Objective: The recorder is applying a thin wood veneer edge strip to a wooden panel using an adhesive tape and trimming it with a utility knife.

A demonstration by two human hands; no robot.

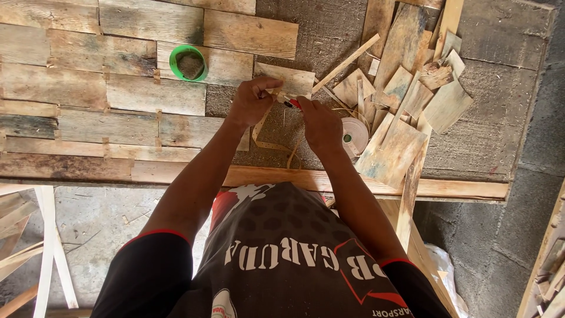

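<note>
My left hand (252, 100) pinches the near edge of a small wooden piece (289, 80) lying on the grey board, along with the end of a tan tape strip (266, 141) that curls down from it. My right hand (318, 122) is closed on a small red-handled tool (293, 103) right beside the left fingers; most of the tool is hidden. A white roll of tape (354, 136) sits just right of my right hand.
Rows of weathered wooden planks (106, 88) joined with tape cover the board on the left. A green tape roll (188, 62) lies on them. A heap of loose wood offcuts (406, 100) lies to the right. Thin slats (47, 247) rest on the floor below left.
</note>
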